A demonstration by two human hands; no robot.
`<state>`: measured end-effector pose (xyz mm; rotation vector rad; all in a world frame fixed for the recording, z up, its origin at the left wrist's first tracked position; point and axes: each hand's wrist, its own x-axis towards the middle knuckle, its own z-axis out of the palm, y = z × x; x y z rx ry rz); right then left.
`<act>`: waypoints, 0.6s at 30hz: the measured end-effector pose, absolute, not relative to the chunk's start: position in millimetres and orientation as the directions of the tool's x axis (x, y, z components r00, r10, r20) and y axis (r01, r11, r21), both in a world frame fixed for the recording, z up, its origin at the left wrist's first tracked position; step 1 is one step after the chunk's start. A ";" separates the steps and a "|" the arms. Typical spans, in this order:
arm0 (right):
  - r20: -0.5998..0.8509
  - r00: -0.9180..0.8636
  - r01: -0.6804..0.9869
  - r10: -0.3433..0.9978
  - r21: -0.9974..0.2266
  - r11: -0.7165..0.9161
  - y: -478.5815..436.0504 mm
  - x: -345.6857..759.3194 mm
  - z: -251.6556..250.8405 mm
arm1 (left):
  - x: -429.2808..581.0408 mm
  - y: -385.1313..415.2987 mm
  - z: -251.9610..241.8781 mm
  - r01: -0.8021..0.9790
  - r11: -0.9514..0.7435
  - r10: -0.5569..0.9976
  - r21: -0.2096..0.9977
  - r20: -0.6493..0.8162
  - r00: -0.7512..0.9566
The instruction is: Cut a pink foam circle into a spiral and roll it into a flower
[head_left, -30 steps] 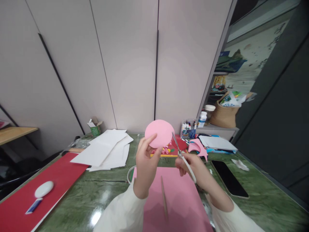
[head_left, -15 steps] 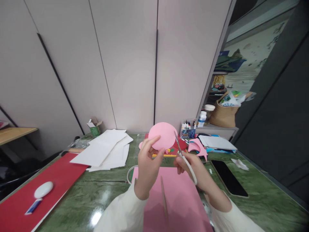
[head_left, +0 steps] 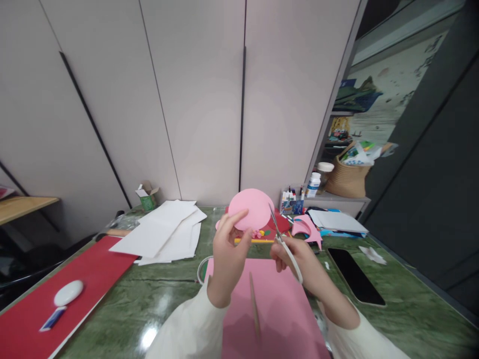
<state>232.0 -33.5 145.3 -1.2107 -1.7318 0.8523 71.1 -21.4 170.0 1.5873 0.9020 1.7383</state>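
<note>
My left hand (head_left: 232, 254) pinches a rounded pink paper piece (head_left: 251, 207) by its lower left edge, holding it up above the table. White-handled scissors (head_left: 290, 257) are gripped in my right hand (head_left: 294, 259), their blades pointing up at the right edge of the pink piece. Under both hands lies a large pink paper sheet (head_left: 277, 309). A thin wooden stick or pencil (head_left: 254, 306) rests on that sheet.
To the left are white papers (head_left: 164, 234) and a red sheet (head_left: 93, 279) bearing a white oval object (head_left: 68, 293). A black phone (head_left: 355, 276), pink offcuts (head_left: 307, 228) and a pen box (head_left: 292, 201) stand or lie to the right. Cabinet doors (head_left: 198, 99) rise behind.
The pink piece and both hands have shifted very slightly left. The scissors remain at the piece's right edge, and both grips are the same.
</note>
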 end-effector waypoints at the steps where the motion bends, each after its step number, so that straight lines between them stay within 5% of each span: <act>1: 0.247 -0.182 0.379 0.952 -0.876 0.300 -33.4 232.1 145.1 | 70.7 -21.7 170.3 0.019 -0.581 0.810 0.814 0.580 -0.091; 18: 0.221 -0.185 0.332 0.957 -0.903 0.273 -32.3 230.3 143.8 | 73.6 -19.1 166.3 0.011 -0.589 0.791 0.808 0.579 -0.195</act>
